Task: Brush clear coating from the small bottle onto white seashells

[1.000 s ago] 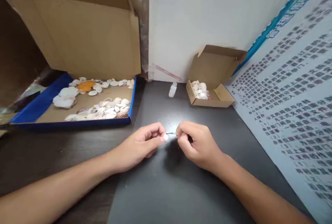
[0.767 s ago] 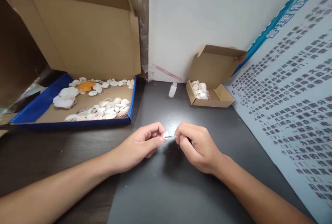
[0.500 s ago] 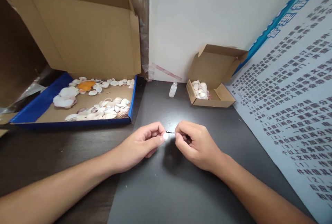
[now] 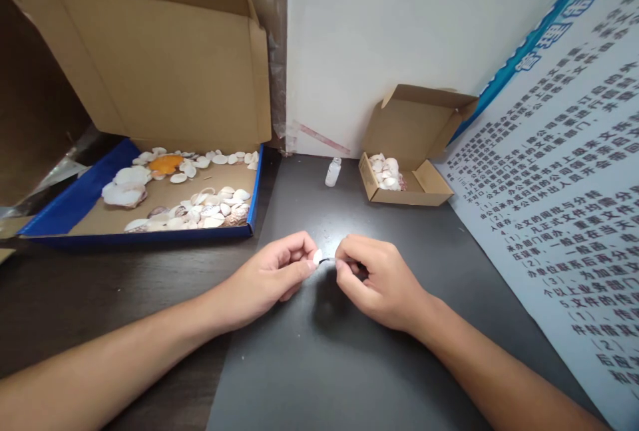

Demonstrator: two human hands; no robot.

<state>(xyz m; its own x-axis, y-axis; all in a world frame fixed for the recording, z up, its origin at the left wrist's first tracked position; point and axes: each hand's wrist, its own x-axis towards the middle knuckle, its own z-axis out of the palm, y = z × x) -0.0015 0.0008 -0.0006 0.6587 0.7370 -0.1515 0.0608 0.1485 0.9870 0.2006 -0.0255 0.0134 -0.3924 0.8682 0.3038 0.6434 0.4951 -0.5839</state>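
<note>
Between thumb and forefinger, my left hand [image 4: 279, 268] pinches a small white shell [image 4: 317, 257] over the dark mat. My right hand [image 4: 377, 278] is closed on a thin brush-like tool [image 4: 328, 259], whose dark tip points left and meets the lower edge of the shell. Most of the tool's handle is hidden by my right fingers. Beyond my hands, a small clear bottle [image 4: 333, 172] stands uncapped on the mat.
At the left lies an open blue-edged box [image 4: 150, 239] holding many shells and an orange one. A small open cardboard box [image 4: 409, 197] with white shells sits at the back right. A white panel rises behind; a printed sheet [image 4: 549, 218] borders the right.
The tool's dark tip has shifted slightly down, from the shell's upper edge to its lower edge. The shell has turned and moved up a little in my left fingers.
</note>
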